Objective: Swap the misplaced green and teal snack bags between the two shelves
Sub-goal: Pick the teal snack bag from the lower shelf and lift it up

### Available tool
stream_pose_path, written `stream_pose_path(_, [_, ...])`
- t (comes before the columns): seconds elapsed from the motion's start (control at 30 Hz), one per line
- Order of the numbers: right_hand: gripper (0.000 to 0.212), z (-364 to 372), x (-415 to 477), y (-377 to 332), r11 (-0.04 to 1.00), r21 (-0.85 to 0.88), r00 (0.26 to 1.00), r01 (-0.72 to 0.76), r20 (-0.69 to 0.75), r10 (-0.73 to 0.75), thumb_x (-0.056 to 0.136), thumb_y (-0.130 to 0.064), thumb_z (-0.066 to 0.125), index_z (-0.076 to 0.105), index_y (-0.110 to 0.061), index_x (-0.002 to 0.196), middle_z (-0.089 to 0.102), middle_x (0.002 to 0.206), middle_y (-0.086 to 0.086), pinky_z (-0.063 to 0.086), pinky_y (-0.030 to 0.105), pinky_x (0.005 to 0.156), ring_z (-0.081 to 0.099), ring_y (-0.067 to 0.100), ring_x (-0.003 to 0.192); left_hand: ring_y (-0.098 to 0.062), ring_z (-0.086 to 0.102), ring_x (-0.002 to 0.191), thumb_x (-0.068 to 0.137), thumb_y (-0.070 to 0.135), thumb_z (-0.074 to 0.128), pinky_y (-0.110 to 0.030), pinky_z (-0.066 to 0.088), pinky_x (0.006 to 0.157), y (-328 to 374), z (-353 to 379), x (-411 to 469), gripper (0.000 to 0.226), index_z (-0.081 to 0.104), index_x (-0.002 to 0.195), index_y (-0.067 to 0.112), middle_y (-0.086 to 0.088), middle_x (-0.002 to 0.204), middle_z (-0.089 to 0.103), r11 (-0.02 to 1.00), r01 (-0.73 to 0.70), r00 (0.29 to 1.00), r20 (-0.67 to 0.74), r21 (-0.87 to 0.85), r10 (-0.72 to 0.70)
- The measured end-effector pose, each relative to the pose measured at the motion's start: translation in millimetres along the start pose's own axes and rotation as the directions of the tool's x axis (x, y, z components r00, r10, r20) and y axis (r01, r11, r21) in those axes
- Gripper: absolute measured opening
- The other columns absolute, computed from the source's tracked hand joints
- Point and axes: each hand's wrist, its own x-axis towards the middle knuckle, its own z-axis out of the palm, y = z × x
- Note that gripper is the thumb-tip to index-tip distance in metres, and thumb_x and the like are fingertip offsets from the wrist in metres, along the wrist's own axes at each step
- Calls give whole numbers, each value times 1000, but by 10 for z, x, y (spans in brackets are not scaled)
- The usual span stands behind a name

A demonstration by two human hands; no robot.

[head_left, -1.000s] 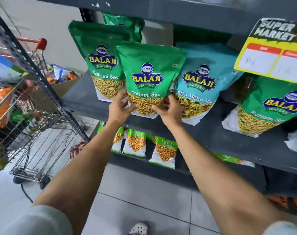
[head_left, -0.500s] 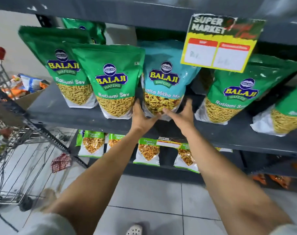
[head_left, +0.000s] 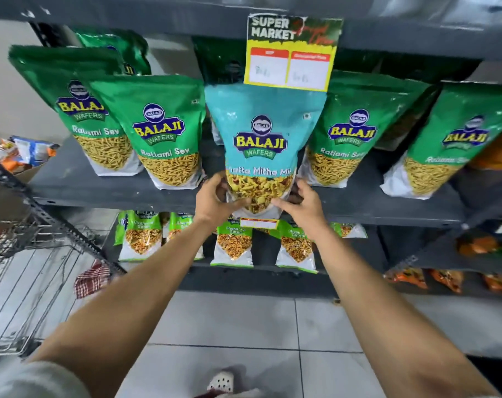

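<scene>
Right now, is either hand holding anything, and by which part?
Both hands, left hand and right hand, grip the teal snack bag at its bottom corners.

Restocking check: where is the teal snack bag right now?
Centre of the head view: the teal bag stands on the upper shelf between green Ratlami Sev bags, under the yellow price sign.

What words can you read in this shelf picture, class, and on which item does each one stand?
"BALAJI WAFERS" and "Ratlami Sev": green bag, and the other green ones beside it.
"BALAJI WAFERS" and, partly hidden, "...atta Mitha Mi...": teal bag, held by the left hand and right hand.
"SUPER MARKET": sign; its price boxes are too faint to read.
"Chana Jor Garam": small bags, blurred.
</scene>
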Motion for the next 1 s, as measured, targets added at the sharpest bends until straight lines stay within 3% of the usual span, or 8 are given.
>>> stream_pose_path(0.13, [36,-57,-518,-25,999,38,999,37,4,-38,68,-14,84,61,-29,92,72,98,1,56,40,86,68,23,94,-15,50,71,53,34,92,-35,56,70,127,-84,-498,58,60,97,16,-6,83,53,999,-40,999,-20,29,40])
stream_pose_path(0.27, [36,-66,-929,-140,990,107,995,94,12,-95,73,-9,81,62,-27,98,72,99,-1,50,10,73,67,4,87,-4,53,77,51,37,92,-22,48,73,284,-233,-934,62,54,100,32,-4,93,57,987,-162,984,-78,-10,160])
stream_pose_path(0.37, [43,-95,-1074,-346,972,184,987,148,36,-157,74,-5,80,62,-25,108,73,100,0,54,19,77,68,7,90,8,58,91,49,45,92,-11,48,81,429,-349,-1110,73,51,109,41,6,106,64,962,-257,959,-148,-89,242])
stream_pose_path(0.43, [48,-148,-1135,-617,939,235,965,253,5,-261,75,-2,78,62,-29,111,75,97,-8,57,25,80,70,13,94,3,61,105,51,45,89,-20,50,94,658,-459,-1183,77,53,118,34,12,113,66,929,-344,923,-234,-139,306])
stream_pose_path(0.53, [49,-224,-1168,-944,904,242,934,352,-22,-358,78,-1,75,60,-33,113,74,96,-17,56,22,78,69,11,95,1,63,101,54,40,85,-18,51,89,985,-537,-1161,70,52,116,40,25,108,66,857,-483,854,-311,-178,416])
stream_pose_path(0.73, [36,-542,-971,-2055,775,200,800,600,-179,-573,78,-3,75,62,-26,103,70,97,-1,54,15,70,66,5,90,-11,66,95,56,51,83,-25,53,84,2069,-999,-708,71,58,115,18,4,104,69,759,-646,731,-350,-82,586])
stream_pose_path(0.87, [26,-708,-568,-2733,721,91,717,687,-246,-652,79,-16,77,65,-19,101,71,93,-1,52,16,73,66,4,83,-10,69,92,55,53,83,-23,54,84,2712,-1254,-259,74,62,114,13,3,101,72,738,-673,701,-358,-48,617])
stream_pose_path(1.0, [24,-791,45,-3193,744,45,726,666,-266,-634,77,-26,79,61,-32,92,68,90,-8,52,23,77,65,8,85,-13,68,91,62,38,88,-27,54,84,3146,-1387,317,59,64,110,14,3,99,72,777,-630,733,-343,-14,588])
